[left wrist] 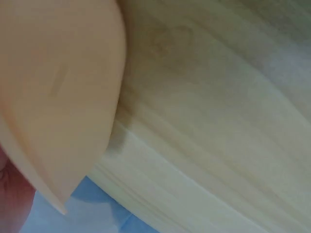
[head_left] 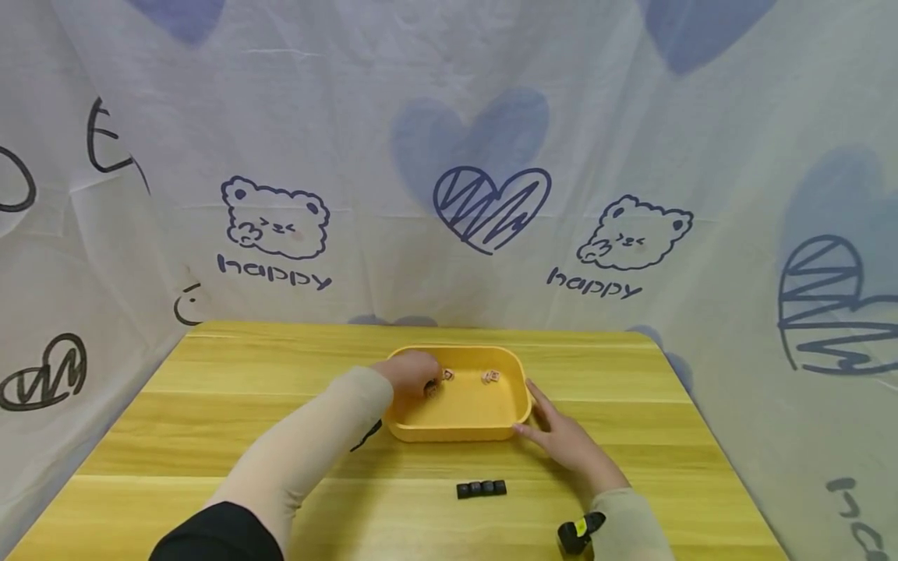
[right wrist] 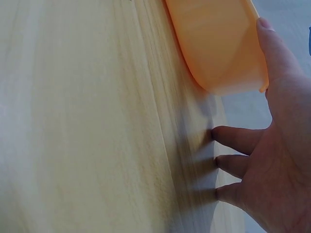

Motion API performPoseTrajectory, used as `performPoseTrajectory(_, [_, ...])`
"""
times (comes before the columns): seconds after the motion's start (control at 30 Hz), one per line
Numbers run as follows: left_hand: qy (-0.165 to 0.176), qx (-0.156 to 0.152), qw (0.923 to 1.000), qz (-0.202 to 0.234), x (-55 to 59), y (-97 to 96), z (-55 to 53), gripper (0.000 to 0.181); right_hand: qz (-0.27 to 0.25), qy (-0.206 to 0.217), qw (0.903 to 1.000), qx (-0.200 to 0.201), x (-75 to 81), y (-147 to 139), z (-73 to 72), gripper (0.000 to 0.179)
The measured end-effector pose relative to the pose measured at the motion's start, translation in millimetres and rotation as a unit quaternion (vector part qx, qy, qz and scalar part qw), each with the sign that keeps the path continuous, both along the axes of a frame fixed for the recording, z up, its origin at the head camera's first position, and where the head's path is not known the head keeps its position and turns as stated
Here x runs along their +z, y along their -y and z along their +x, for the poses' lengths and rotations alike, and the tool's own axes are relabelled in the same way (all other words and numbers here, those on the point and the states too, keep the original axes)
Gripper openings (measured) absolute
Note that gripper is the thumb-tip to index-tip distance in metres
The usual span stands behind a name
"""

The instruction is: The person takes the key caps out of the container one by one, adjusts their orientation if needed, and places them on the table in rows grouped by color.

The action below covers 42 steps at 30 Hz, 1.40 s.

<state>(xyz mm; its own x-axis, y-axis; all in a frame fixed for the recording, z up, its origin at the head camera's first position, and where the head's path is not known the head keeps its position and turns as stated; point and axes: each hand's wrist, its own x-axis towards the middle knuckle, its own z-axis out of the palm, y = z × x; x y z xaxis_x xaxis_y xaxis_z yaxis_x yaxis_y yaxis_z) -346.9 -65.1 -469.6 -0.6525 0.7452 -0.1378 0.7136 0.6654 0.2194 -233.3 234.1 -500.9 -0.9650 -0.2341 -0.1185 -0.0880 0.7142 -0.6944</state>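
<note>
A yellow plastic bin (head_left: 456,434) stands on the wooden table. My left hand (head_left: 414,372) reaches over its left side, fingers pointing down inside beside small pale-pink pieces (head_left: 447,375) that look like keycaps. A dark spot shows under that hand, and its fingertips are hidden, so I cannot tell what it holds. More pink pieces (head_left: 490,376) lie toward the bin's back right. At the bin's right front corner, my right hand (head_left: 561,440) touches the rim with its thumb, fingers spread and fairly straight. The right wrist view shows the thumb on the orange-looking bin's edge (right wrist: 228,58).
A row of several black keycap-like cubes (head_left: 481,489) lies on the table in front of the bin. The right wrist wears a black camera (head_left: 581,534). Behind the table (head_left: 281,343) hangs a white curtain (head_left: 379,234) printed with hearts and bears.
</note>
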Motion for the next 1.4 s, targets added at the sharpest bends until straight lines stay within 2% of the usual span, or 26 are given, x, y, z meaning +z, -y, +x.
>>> performPoseTrajectory(0.03, [0.011, 0.007, 0.9999, 0.009, -2.8, 0.2, -0.3, 0.036, -0.001, 0.001, 1.0000, -0.001, 0.5, 0.4, 0.3, 0.086])
performPoseTrajectory(0.07, [0.041, 0.024, 0.9986, 0.022, -5.6, 0.5, -1.0, 0.038, -0.003, 0.003, 1.0000, -0.001, 0.9, 0.6, 0.4, 0.086])
performPoseTrajectory(0.1, [0.054, 0.033, 0.9975, 0.033, -7.5, 0.7, -0.8, 0.040, -0.005, 0.004, 1.0000, -0.001, 1.3, 1.0, 0.5, 0.085])
performPoseTrajectory(0.13, [0.074, 0.046, 0.9953, 0.043, -6.5, 0.4, 0.2, 0.040, -0.007, 0.005, 1.0000, -0.001, 1.7, 1.2, 0.6, 0.085])
performPoseTrajectory(0.2, [0.090, 0.054, 0.9928, 0.057, -6.9, 1.3, 1.4, 0.040, -0.009, 0.007, 0.9999, -0.003, 3.0, 1.6, 0.7, 0.085])
performPoseTrajectory(0.27, [0.075, 0.039, 0.9955, 0.043, -6.1, 1.9, 2.2, 0.036, -0.010, 0.008, 0.9999, -0.002, 3.4, 1.7, 0.6, 0.085])
performPoseTrajectory(0.3, [0.040, 0.016, 0.9988, 0.023, -4.9, 2.1, 2.3, 0.034, -0.010, 0.008, 0.9999, -0.001, 3.4, 1.5, 0.6, 0.085])
performPoseTrajectory(0.37, [0.005, -0.001, 1.0000, 0.004, -2.0, 2.2, 2.6, 0.031, -0.010, 0.009, 0.9999, -0.001, 3.4, 1.2, 0.7, 0.085])
performPoseTrajectory(0.47, [-0.032, -0.008, 0.9994, -0.015, 3.4, 2.1, 2.9, 0.035, -0.010, 0.009, 0.9999, 0.002, 2.9, 0.8, 1.1, 0.086])
performPoseTrajectory(0.57, [-0.027, 0.000, 0.9995, -0.017, 10.9, 0.5, 5.2, 0.039, -0.011, 0.012, 0.9999, -0.001, 3.0, 0.3, 1.5, 0.087])
performPoseTrajectory(0.77, [0.013, 0.030, 0.9991, 0.026, 25.3, -2.7, 16.9, 0.006, -0.005, 0.010, 0.9999, 0.003, 3.1, -0.3, 0.9, 0.088])
performPoseTrajectory(0.9, [0.018, 0.055, 0.9969, 0.054, 28.6, -1.9, 24.6, 0.018, -0.003, 0.007, 0.9999, 0.007, 3.1, 1.0, 0.8, 0.088])
performPoseTrajectory(1.0, [0.035, 0.079, 0.9921, 0.091, 31.4, -1.2, 29.9, 0.019, -0.004, 0.002, 1.0000, 0.009, 2.5, 0.8, 0.1, 0.088])
performPoseTrajectory(1.1, [0.064, 0.100, 0.9830, 0.140, 35.1, 0.0, 38.3, 0.022, -0.004, 0.000, 1.0000, 0.009, 1.1, 0.6, -0.3, 0.088])
performPoseTrajectory(1.2, [0.078, 0.119, 0.9723, 0.186, 39.4, 0.6, 49.6, 0.024, -0.006, 0.001, 0.9999, 0.009, 0.4, 0.7, -0.3, 0.088])
performPoseTrajectory(1.4, [0.076, 0.158, 0.9524, 0.249, 48.2, -0.9, 73.0, 0.024, -0.010, 0.003, 0.9999, 0.008, 1.9, 1.3, -0.5, 0.088])
